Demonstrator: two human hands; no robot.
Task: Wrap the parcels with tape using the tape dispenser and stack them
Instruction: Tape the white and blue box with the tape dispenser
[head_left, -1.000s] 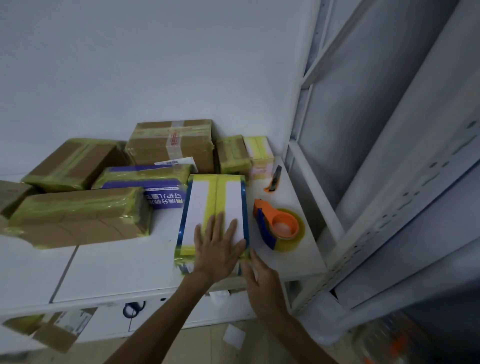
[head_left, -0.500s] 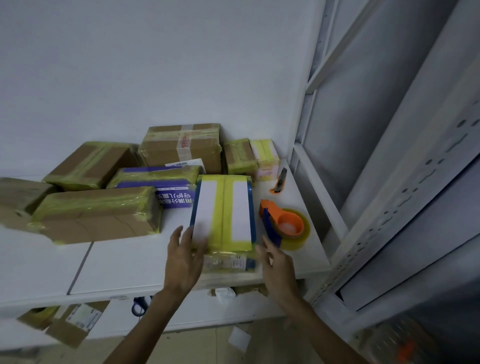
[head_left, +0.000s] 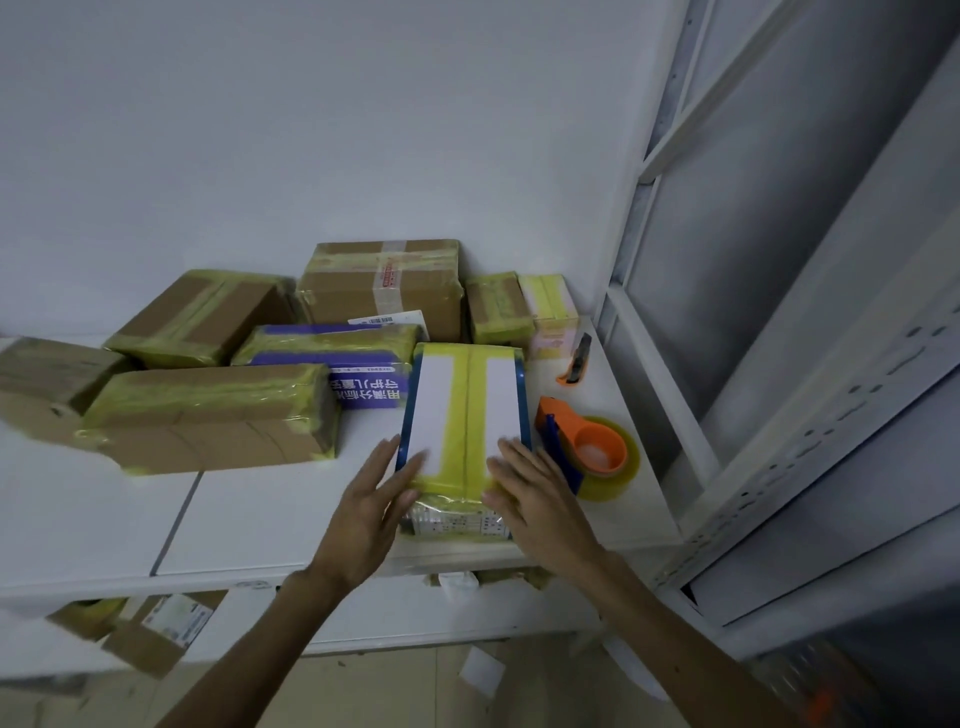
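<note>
A white parcel with blue edges and yellow tape (head_left: 462, 410) lies on the white table (head_left: 260, 519) near its front edge. My left hand (head_left: 371, 506) presses its near left corner with straight fingers. My right hand (head_left: 540, 499) lies flat on its near right corner. Just right of the parcel sits the orange and blue tape dispenser (head_left: 587, 447) with a yellowish tape roll; neither hand holds it.
Several taped cardboard parcels (head_left: 213, 410) crowd the table's back and left, with a purple box (head_left: 337, 358) among them. An orange utility knife (head_left: 575, 364) lies by the back right. A white metal shelf frame (head_left: 727, 415) stands at the right. Boxes sit under the table.
My left hand moved off the parcel's top to its left side, then up onto the near corner. My right hand rose from the table edge onto the parcel's near right corner.
</note>
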